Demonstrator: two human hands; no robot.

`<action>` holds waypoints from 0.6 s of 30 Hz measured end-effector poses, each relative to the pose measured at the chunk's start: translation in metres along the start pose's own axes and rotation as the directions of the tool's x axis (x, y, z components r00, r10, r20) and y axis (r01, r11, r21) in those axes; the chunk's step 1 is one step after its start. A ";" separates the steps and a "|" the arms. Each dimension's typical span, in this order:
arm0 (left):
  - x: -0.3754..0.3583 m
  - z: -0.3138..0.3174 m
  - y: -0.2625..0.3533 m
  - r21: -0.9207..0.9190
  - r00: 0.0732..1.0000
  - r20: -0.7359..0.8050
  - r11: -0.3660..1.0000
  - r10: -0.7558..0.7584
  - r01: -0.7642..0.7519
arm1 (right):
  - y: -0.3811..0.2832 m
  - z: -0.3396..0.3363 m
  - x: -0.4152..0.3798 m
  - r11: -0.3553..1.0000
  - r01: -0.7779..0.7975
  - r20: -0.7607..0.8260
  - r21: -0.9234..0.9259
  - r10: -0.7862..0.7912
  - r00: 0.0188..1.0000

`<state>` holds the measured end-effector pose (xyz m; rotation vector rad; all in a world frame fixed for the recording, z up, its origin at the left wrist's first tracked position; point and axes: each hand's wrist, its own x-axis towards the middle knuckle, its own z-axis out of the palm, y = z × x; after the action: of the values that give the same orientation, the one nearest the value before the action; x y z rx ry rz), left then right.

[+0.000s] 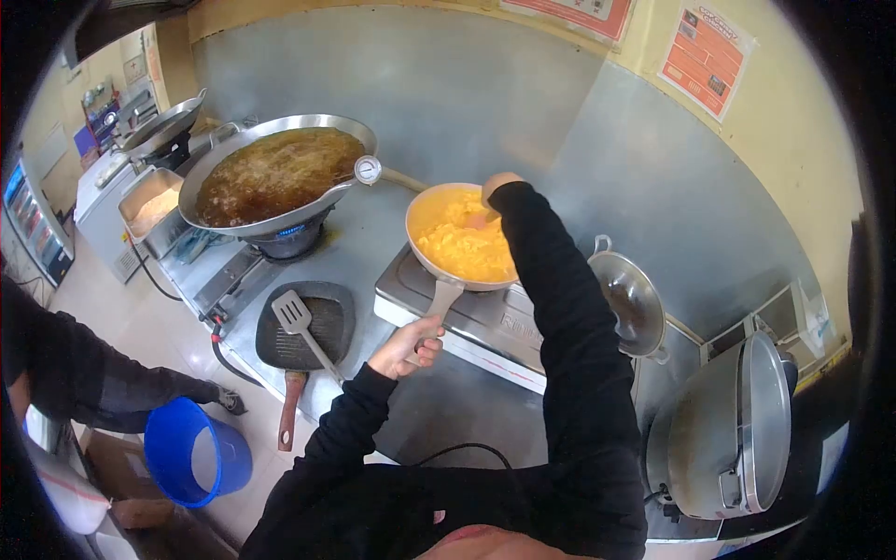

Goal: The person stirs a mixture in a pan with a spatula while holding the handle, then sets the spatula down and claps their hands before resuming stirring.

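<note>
A light-coloured frying pan [420,209] sits on a portable gas stove [401,280], with soft yellow scrambled egg [464,250] spread inside. My left hand [409,347] is wrapped round the pan's pale handle, its fingers closed. Over the pan's right rim, my right hand [502,187] is curled, mostly hidden by its own black sleeve. A pinkish utensil end [482,220] shows in the egg just below that hand; the grip on it is partly hidden.
A large wok of bubbling oil [280,177] with a thermometer stands left. Nearer are a square grill pan [306,325] and slotted spatula [292,312]. Right are a metal bowl [627,303] and big pot [700,439]. A blue bin [198,453] and another person's leg [131,378] are lower left.
</note>
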<state>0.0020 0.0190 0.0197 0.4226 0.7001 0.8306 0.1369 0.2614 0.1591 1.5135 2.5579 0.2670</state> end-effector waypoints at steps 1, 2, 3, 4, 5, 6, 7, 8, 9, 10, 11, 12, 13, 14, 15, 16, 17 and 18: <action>0.000 0.000 -0.001 -0.008 1.000 0.002 1.000 -0.006 0.006 | 0.003 -0.008 -0.010 0.999 -0.050 0.060 0.016 0.049 0.997; 0.000 -0.001 -0.001 -0.016 1.000 0.006 1.000 -0.013 0.013 | 0.009 -0.018 -0.019 0.994 -0.103 0.121 0.027 0.099 0.988; 0.001 -0.002 0.000 -0.023 1.000 0.011 1.000 -0.020 0.020 | 0.013 -0.031 -0.031 0.987 -0.157 0.181 0.036 0.148 0.972; 0.001 -0.002 0.000 -0.029 0.999 0.015 0.999 -0.032 0.032 | 0.021 -0.041 -0.041 0.986 -0.163 0.225 0.034 0.151 0.962; 0.002 -0.003 -0.001 -0.036 0.999 0.020 0.998 -0.042 0.043 | 0.029 -0.050 -0.050 0.985 -0.168 0.269 0.030 0.154 0.951; 0.003 -0.004 0.000 -0.044 0.998 0.027 0.998 -0.050 0.051 | 0.037 -0.061 -0.058 0.985 -0.173 0.310 0.024 0.157 0.938; 0.004 -0.006 0.000 -0.036 0.997 0.056 0.998 -0.054 0.056 | 0.041 -0.072 -0.070 0.977 -0.212 0.258 0.005 0.204 0.944; 0.005 -0.009 0.000 -0.029 0.995 0.084 0.998 -0.059 0.062 | 0.043 -0.081 -0.084 0.968 -0.250 0.206 -0.012 0.247 0.947; 0.006 -0.012 0.000 -0.022 0.992 0.111 0.997 -0.065 0.068 | 0.046 -0.083 -0.093 0.957 -0.288 0.154 -0.025 0.288 0.945; 0.007 -0.013 0.000 -0.020 0.991 0.114 0.997 -0.070 0.072 | 0.054 -0.077 -0.093 0.955 -0.294 0.084 -0.023 0.295 0.952; 0.008 -0.014 0.000 -0.019 0.991 0.116 0.997 -0.074 0.077 | 0.064 -0.064 -0.089 0.954 -0.300 0.015 -0.021 0.300 0.954; 0.009 -0.014 0.000 -0.019 0.990 0.117 0.997 -0.078 0.080 | 0.073 -0.049 -0.083 0.953 -0.304 -0.053 -0.018 0.303 0.952; 0.007 -0.012 0.001 -0.004 0.991 0.107 0.997 -0.079 0.080 | 0.079 -0.038 -0.077 0.949 -0.315 -0.033 0.001 0.315 0.949; 0.002 -0.008 0.003 0.009 0.992 0.098 0.997 -0.078 0.078 | 0.083 -0.025 -0.070 0.952 -0.307 -0.015 -0.003 0.306 0.952; 0.000 -0.005 0.004 0.023 0.993 0.089 0.997 -0.076 0.074 | 0.083 -0.015 -0.068 0.955 -0.297 0.001 -0.007 0.297 0.955; 0.001 -0.005 0.004 0.011 0.994 0.089 0.997 -0.071 0.070 | 0.086 -0.004 -0.062 0.958 -0.288 0.017 -0.011 0.288 0.957; 0.002 -0.005 0.002 -0.001 0.994 0.088 0.998 -0.065 0.065 | 0.089 0.009 -0.053 0.964 -0.266 0.023 -0.003 0.266 0.964; 0.003 -0.006 0.002 -0.012 0.995 0.085 0.998 -0.061 0.062 | 0.086 0.009 -0.051 0.956 -0.286 0.042 0.067 0.284 0.958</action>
<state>-0.0015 0.0231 0.0153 0.4183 0.6255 0.7551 0.2363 0.2583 0.1723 1.8989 2.3423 0.1833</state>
